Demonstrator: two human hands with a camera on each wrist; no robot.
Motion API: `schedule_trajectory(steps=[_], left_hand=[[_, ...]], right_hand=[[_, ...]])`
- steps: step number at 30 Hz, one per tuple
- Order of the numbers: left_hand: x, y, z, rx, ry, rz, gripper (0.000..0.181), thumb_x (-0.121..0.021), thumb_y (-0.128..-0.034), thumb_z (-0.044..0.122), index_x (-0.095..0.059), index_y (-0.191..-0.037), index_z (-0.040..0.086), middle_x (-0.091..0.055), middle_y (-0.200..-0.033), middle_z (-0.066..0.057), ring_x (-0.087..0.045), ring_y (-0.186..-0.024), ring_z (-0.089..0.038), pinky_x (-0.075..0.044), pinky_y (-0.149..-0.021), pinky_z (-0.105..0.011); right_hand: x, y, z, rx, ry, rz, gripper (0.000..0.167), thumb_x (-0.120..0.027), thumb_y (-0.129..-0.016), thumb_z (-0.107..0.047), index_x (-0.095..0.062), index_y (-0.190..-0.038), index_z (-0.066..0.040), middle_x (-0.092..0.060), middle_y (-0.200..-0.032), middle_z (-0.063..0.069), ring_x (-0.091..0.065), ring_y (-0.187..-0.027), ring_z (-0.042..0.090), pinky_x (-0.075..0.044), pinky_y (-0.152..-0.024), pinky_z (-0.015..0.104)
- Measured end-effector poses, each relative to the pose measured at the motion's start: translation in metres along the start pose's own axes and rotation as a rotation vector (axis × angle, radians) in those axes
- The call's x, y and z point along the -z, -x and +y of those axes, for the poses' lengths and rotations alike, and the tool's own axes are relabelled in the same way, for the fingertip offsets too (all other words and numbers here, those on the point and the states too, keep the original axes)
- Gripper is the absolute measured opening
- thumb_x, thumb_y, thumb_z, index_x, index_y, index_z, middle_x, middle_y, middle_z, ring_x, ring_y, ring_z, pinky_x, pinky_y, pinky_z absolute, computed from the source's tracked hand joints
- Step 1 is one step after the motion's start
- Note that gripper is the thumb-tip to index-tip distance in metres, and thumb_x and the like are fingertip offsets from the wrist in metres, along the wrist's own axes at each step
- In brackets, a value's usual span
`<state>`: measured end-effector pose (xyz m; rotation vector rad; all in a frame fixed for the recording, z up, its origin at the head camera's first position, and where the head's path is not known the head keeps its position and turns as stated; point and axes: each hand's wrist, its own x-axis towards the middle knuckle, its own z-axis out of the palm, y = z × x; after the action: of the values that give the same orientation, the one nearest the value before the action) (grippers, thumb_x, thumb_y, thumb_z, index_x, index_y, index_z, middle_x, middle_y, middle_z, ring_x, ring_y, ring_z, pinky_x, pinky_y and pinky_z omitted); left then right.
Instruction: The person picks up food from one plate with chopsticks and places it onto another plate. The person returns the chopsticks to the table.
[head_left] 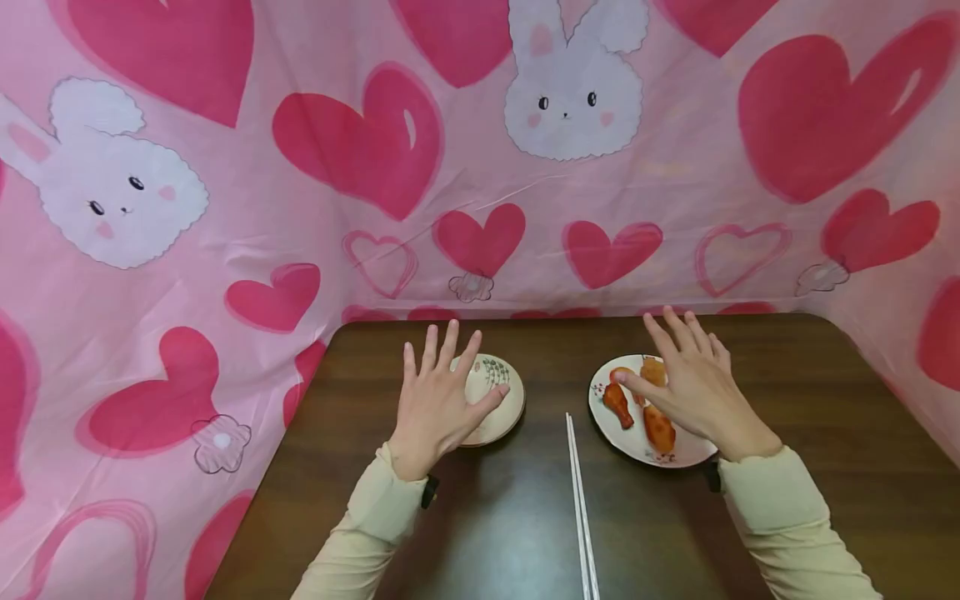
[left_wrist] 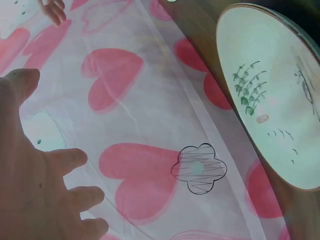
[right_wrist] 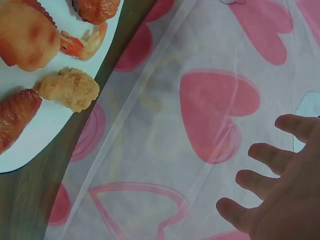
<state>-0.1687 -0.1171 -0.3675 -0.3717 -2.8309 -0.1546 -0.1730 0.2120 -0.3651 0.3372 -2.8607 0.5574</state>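
Observation:
My left hand [head_left: 435,408] hovers over the left part of a cream plate [head_left: 498,421] with a green leaf drawing, its fingers spread and holding nothing. On the other side, my right hand [head_left: 697,387] is held above a white plate [head_left: 626,446] of food, fingers extended, and hides part of it. A drumstick [head_left: 618,406] and a golden-brown piece [head_left: 660,429] show on that plate. The right wrist view adds a bun-like piece [right_wrist: 27,37], a shrimp [right_wrist: 90,45] and a crumbly fried piece [right_wrist: 72,90]. Between the plates lies a pair of white chopsticks [head_left: 579,508].
Everything stands on a dark brown wooden table [head_left: 495,533] with rounded far corners. A pink cloth [head_left: 300,208] printed with hearts and rabbits hangs behind the table and along its sides. Black bands show at both wrists.

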Motion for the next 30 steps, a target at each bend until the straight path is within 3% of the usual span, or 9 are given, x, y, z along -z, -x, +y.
schedule_trajectory(steps=[9,13,16,19,22,26,28,30], left_hand=[[0.010,-0.019,0.008,-0.012,0.041,-0.095,0.080,-0.031,-0.0879,0.075,-0.022,-0.154,0.031,-0.013,-0.163,-0.004,-0.007,-0.151,-0.032,-0.004,-0.119,-0.059],[0.014,-0.015,0.006,-0.008,0.076,-0.159,0.078,-0.032,-0.0899,0.073,-0.021,-0.154,0.030,-0.011,-0.163,-0.002,-0.007,-0.151,-0.031,-0.008,-0.119,-0.058],[0.014,-0.008,0.003,-0.006,0.146,-0.159,0.074,-0.037,-0.0930,0.066,-0.023,-0.154,0.028,-0.015,-0.163,-0.004,-0.016,-0.150,-0.032,-0.017,-0.118,-0.056],[0.013,0.003,-0.002,0.033,0.325,-0.100,0.068,-0.049,-0.0942,0.055,-0.029,-0.152,0.026,-0.028,-0.159,-0.003,-0.038,-0.141,-0.029,-0.035,-0.111,-0.051],[0.012,0.017,-0.007,0.121,0.591,0.006,0.060,-0.060,-0.0929,0.042,-0.041,-0.146,0.023,-0.045,-0.146,0.002,-0.060,-0.113,-0.021,-0.052,-0.091,-0.043],[0.001,0.034,-0.014,0.264,0.831,0.173,0.043,-0.064,-0.0923,0.024,-0.054,-0.134,0.019,-0.058,-0.125,-0.001,-0.057,-0.079,-0.015,-0.051,-0.069,-0.027],[-0.009,0.038,-0.019,0.338,0.889,0.213,0.038,-0.064,-0.0925,0.020,-0.057,-0.129,0.017,-0.060,-0.121,-0.005,-0.054,-0.073,-0.016,-0.049,-0.064,-0.023],[-0.022,0.039,-0.024,0.405,0.928,0.213,0.034,-0.062,-0.0931,0.018,-0.058,-0.127,0.015,-0.059,-0.116,-0.008,-0.052,-0.070,-0.017,-0.047,-0.060,-0.022]], right_hand=[[0.002,-0.015,0.001,0.064,0.018,-0.007,0.093,-0.059,-0.084,-0.063,-0.027,-0.152,-0.009,-0.021,-0.157,0.023,-0.013,-0.144,0.048,-0.012,-0.107,0.070],[0.001,-0.016,0.001,0.093,-0.024,-0.017,0.089,-0.063,-0.084,-0.057,-0.030,-0.151,-0.009,-0.022,-0.156,0.024,-0.012,-0.144,0.047,-0.013,-0.105,0.072],[0.001,-0.010,0.002,0.123,-0.089,-0.010,0.081,-0.069,-0.084,-0.046,-0.037,-0.148,-0.007,-0.027,-0.154,0.022,-0.016,-0.142,0.046,-0.016,-0.103,0.073],[0.000,-0.001,0.000,0.181,-0.164,0.036,0.068,-0.074,-0.083,-0.032,-0.048,-0.139,-0.005,-0.040,-0.145,0.018,-0.030,-0.134,0.041,-0.028,-0.102,0.069],[-0.005,0.011,-0.004,0.293,-0.240,0.121,0.055,-0.080,-0.077,-0.017,-0.060,-0.126,-0.005,-0.054,-0.130,0.012,-0.046,-0.121,0.030,-0.041,-0.106,0.038],[-0.018,0.027,-0.011,0.472,-0.325,0.202,0.051,-0.084,-0.063,0.000,-0.068,-0.110,-0.010,-0.061,-0.112,0.003,-0.053,-0.106,0.013,-0.032,-0.095,0.003],[-0.025,0.032,-0.015,0.523,-0.331,0.194,0.048,-0.084,-0.060,0.002,-0.070,-0.104,-0.014,-0.061,-0.104,-0.003,-0.053,-0.099,0.007,-0.034,-0.090,0.003],[-0.032,0.037,-0.018,0.541,-0.322,0.145,0.044,-0.083,-0.062,0.001,-0.071,-0.099,-0.019,-0.058,-0.097,-0.009,-0.051,-0.092,0.002,-0.037,-0.082,0.007]])
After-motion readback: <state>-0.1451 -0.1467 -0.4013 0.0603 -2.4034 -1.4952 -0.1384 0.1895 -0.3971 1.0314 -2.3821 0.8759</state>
